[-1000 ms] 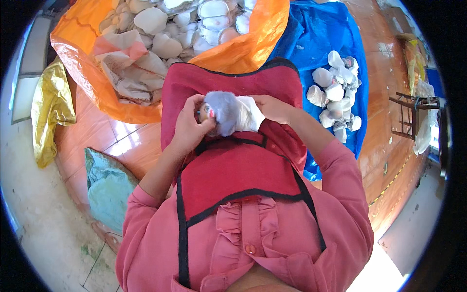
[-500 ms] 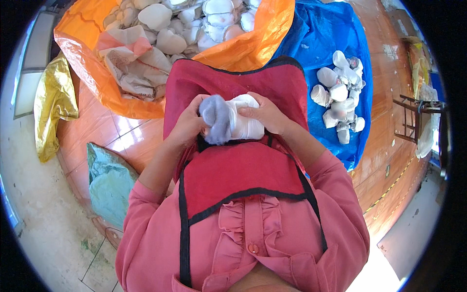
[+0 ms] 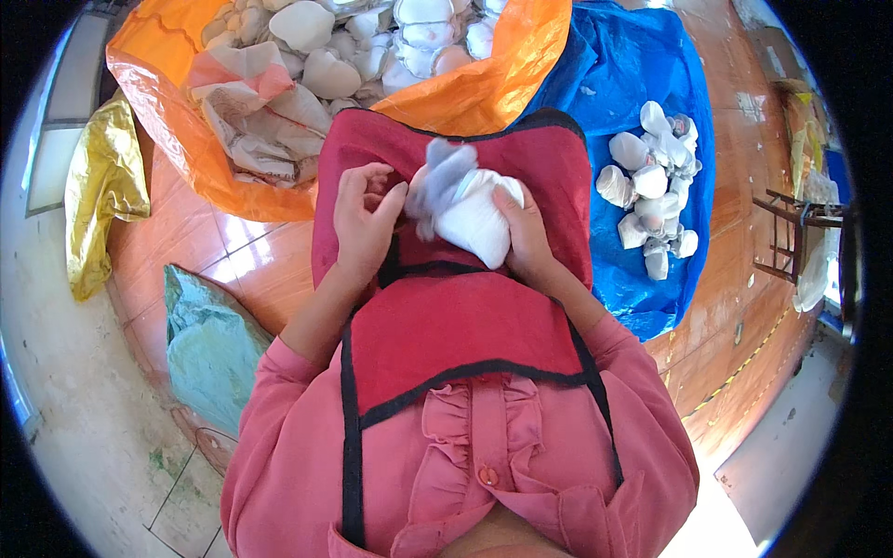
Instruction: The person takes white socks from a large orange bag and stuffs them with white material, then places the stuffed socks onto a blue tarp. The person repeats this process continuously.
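Note:
Over my lap, my right hand [image 3: 528, 232] grips a white wrapped bundle [image 3: 476, 221] at its right side, thumb on top. Grey fluffy material [image 3: 443, 179], blurred by motion, sticks out of the bundle's upper left end. The bundle is tilted, its white end pointing down toward me. My left hand [image 3: 365, 216] is raised just left of the grey material, apart from it. Its fingers are loosely bent, thumb held away, with nothing seen in them. Beneath both hands lies the dark red apron [image 3: 549, 177] with black edging.
Ahead on the left stands an open orange bag [image 3: 158, 102] of white rounded pads [image 3: 302, 26]. To the right, several white bundles [image 3: 651, 181] lie on a blue sheet [image 3: 595, 74]. A green sack [image 3: 209, 349] and a yellow one [image 3: 102, 195] lie left; a wooden stool [image 3: 781, 232] stands far right.
My left hand has let go of the bundle and moved up and left. In my right hand the bundle has turned, its grey end swinging upward and its white end down.

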A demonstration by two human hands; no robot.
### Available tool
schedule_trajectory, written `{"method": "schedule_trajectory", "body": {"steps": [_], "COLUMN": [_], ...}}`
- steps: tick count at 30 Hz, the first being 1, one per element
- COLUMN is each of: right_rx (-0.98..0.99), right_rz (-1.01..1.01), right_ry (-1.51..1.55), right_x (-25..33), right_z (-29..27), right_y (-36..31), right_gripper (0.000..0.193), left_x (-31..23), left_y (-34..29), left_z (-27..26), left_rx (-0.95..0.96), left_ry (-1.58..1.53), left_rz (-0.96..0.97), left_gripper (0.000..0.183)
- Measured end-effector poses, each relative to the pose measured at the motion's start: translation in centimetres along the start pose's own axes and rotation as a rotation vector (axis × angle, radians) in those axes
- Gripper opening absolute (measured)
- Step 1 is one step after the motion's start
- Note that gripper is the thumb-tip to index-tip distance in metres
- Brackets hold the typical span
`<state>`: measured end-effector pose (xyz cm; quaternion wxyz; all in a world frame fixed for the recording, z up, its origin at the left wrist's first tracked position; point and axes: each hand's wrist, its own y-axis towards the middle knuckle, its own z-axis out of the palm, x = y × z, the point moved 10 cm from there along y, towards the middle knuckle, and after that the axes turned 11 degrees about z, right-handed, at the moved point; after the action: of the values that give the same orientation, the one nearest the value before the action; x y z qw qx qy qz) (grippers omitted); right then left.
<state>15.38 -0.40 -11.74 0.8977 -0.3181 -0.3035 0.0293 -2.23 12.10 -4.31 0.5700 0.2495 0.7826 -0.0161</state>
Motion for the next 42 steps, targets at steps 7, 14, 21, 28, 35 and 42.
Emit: {"method": "schedule_trajectory", "body": {"steps": [7,14,21,28,35,42], "right_rx": [0.079,0.314,0.282,0.194,0.195,0.383], "right_rz": [-0.102,-0.017,-0.04,-0.189,-0.074,0.07], "right_ry": [-0.003,-0.169,-0.367,-0.479,-0.032,0.072], "right_x": [0.1,-2.7,-2.5,-1.6,-1.0,-1.8], "right_z": [1.4,1.9,1.7,0.6,-0.6,0.4], "right_y": [0.3,-0.3,-0.4,-0.2,0.6,0.4], "right_gripper": [0.029,0.043,0.039,0.021,0.024,0.046], "left_x": [-5.2,-4.2,0.7,-2.0,-6.9,-7.3], "left_y": [-0.8,-0.1,-1.0,-2.3,-0.9,-1.6], "left_z": [3.2,3.5,4.0,4.1,0.6,0.3], "left_rx": [0.165,0.126,0.221,0.593,0.112,0.003], "left_ry": [0.317,0.393,-0.111,-0.524,0.205,0.229], "left_rz": [0.356,0.322,-0.203,-0.375,0.342,0.501], "left_gripper": [0.028,0.024,0.02,0.021,0.033,0.039]}}
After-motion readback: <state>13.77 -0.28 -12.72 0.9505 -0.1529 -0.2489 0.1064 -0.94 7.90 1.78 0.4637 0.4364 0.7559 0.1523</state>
